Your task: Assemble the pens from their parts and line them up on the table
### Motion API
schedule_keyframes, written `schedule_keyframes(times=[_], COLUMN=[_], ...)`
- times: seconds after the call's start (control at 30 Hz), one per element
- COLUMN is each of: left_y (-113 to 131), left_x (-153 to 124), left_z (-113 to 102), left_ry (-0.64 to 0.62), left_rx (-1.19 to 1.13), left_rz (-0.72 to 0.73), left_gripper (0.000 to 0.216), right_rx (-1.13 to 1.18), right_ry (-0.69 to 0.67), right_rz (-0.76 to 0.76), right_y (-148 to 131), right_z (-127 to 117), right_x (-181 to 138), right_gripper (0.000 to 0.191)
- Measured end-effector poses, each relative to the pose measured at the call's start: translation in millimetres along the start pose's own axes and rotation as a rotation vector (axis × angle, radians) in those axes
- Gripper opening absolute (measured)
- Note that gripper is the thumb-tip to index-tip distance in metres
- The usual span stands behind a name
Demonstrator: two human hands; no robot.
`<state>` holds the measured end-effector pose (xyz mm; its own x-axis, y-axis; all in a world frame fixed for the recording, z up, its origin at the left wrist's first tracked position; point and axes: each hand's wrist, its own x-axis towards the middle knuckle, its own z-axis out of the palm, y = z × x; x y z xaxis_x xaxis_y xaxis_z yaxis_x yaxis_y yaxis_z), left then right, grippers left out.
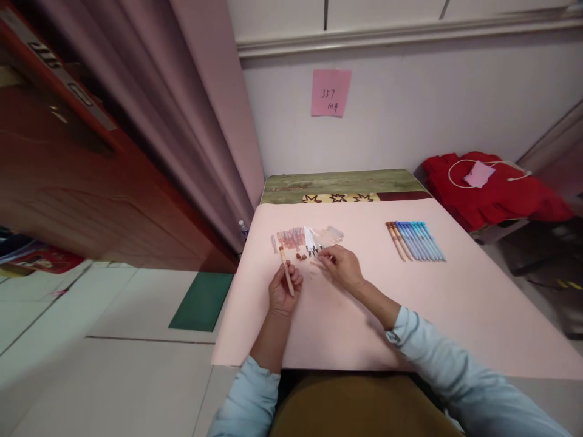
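My left hand [283, 291] is closed around a slim beige pen barrel [286, 270] that points up and away from me. My right hand [342, 266] rests on the pink table cover [455, 303] with its fingertips pinched at the near edge of a spread of small pen parts [306, 238]: clear tubes, white refills and tiny brown caps. What the fingertips pinch is too small to name. A neat row of several assembled pens [415, 240], two brown and the others blue, lies to the right, apart from both hands.
The table stands against a white wall with a pink sticky note [331, 91]. A red cloth [492, 188] with a white cable lies at the right. A curtain [191, 121] and wooden door [68, 164] are left, a green mat [201, 301] on the tiled floor.
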<state>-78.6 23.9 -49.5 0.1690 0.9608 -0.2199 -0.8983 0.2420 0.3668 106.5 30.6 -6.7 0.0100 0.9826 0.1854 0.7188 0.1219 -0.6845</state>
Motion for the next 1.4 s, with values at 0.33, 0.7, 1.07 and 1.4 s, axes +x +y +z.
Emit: schedule_keyframes(times=[0.33,0.7,1.07,1.4], left_y=[-5,-6,-6,-14], left_x=[-3,-1,-8,-22], left_z=[-1,0,2,32], left_ry=[0.019,0.003,-0.004,0.044], left_rx=[0.090,0.122,0.197,0.446], left_rz=[-0.029,-0.035,-0.039,-0.137], left_gripper=[0.015,0.019,0.025,0.031], right_rx=[-0.366,-0.435,-0.367,0.775], right_ry=[-0.260,-0.241,-0.181,-0.142], right_rz=[-0.023,-0.081,-0.150,0.116], right_y=[-25,-15,-22,-6], right_z=[40,22,29,-45], right_x=[31,24,15,17], right_gripper=[0.024,0.024,0.021,0.040])
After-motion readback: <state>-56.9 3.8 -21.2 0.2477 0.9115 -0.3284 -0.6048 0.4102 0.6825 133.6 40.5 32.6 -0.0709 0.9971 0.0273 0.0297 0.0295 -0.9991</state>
